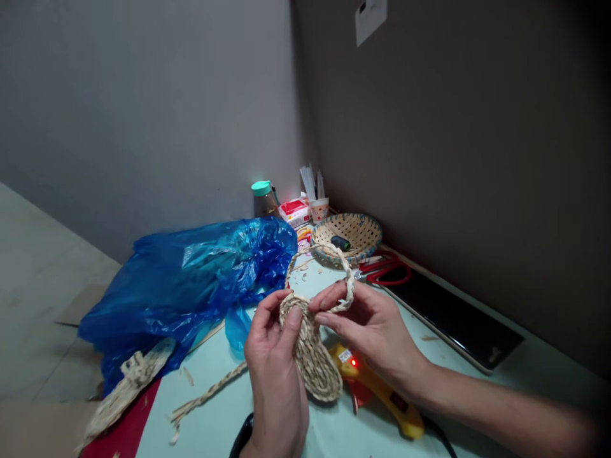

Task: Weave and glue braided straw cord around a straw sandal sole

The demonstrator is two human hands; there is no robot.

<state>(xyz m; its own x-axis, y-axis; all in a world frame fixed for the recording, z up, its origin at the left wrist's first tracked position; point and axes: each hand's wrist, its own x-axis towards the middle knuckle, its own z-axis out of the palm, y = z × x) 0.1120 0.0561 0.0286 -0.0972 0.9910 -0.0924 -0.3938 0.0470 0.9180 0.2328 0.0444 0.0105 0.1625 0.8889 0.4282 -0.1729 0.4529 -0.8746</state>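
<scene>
My left hand [273, 356] grips a flat oval mat of coiled straw braid [312, 356], thumb pressed on its top edge. My right hand [370, 324] pinches the loose braided straw rope [347, 275] where it meets the mat; the rope loops up above the hands and back down. Both hands are closed on the straw piece, held just above the pale table [539, 375].
A yellow glue gun [382, 394] with a red light lies under my right hand. A crumpled blue plastic bag [191, 280] sits left. Behind are a woven basket [353, 232], red scissors [389, 270], a dark tablet [453, 318], a green-lidded jar [263, 197] and a loose braid [205, 397].
</scene>
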